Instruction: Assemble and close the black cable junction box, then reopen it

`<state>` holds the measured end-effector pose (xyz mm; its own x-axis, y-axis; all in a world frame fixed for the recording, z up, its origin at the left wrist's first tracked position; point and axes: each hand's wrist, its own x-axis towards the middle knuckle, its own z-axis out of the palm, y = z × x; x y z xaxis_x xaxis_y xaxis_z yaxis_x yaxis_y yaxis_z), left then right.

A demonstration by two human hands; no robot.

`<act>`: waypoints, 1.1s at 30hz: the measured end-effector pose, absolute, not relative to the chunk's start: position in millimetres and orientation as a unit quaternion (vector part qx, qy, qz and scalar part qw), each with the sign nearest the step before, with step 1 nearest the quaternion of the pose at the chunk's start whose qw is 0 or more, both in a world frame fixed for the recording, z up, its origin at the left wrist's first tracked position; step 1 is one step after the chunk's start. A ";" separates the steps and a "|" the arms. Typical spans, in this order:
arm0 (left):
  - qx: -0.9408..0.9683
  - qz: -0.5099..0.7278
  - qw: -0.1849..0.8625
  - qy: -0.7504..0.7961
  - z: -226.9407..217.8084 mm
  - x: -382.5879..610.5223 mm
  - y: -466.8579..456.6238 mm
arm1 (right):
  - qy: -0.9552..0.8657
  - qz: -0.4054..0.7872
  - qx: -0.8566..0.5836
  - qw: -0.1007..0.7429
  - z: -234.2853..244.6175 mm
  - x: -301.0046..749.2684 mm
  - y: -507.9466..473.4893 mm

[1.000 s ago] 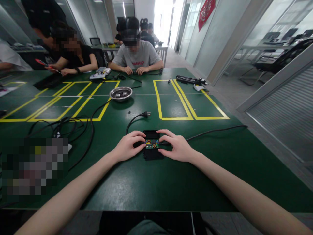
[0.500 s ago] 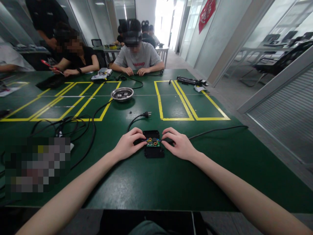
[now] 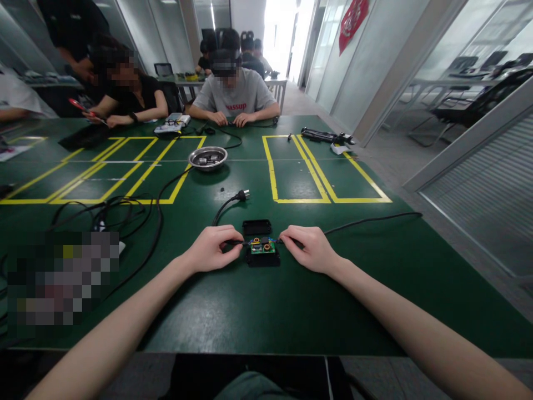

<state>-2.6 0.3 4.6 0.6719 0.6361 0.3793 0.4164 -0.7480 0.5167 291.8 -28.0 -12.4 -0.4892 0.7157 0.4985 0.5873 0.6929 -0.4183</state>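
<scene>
A small green circuit board (image 3: 262, 246) with copper-wound coils lies between my hands, partly over a black plastic case half (image 3: 264, 260). The other case half (image 3: 257, 226) rests just behind it. My left hand (image 3: 216, 249) pinches the black cable at the board's left end; that cable seems to lead to the black plug (image 3: 242, 195) behind. At the right end, my right hand (image 3: 307, 248) is closed on the other cable, whose black length (image 3: 375, 220) runs off to the right. Thin coloured wires show at both ends of the board.
A metal bowl (image 3: 208, 159) holding small metal parts stands behind on the green table (image 3: 233, 316). Coiled black cables (image 3: 120, 214) lie at the left by a blurred-out object. A black tripod-like item (image 3: 327, 136) lies far right. Several people sit or stand across the table.
Both hands have shifted with the cables, and the board has moved slightly toward me, onto the near case half. The plug has slid a little left.
</scene>
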 end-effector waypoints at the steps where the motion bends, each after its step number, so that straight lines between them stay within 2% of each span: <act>1: 0.892 0.278 0.199 0.294 4.7 -2.5 -0.1 | -0.858 0.095 -0.379 0.333 -12.3 292.1 -27.8; 16: 0.888 0.256 0.254 0.286 5.8 -1.7 -2.4 | -0.886 0.096 -0.329 0.311 -9.9 295.7 -29.8; 33: 0.885 0.213 0.282 0.305 -0.3 -2.6 -0.8 | -0.893 0.115 -0.340 0.273 -10.3 294.9 -30.1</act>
<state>-2.6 -0.8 -0.3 0.7241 0.6589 0.2040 0.4190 -0.6550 0.6288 294.9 -30.1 -10.3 -0.6198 0.6698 0.4089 0.5446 0.7423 -0.3905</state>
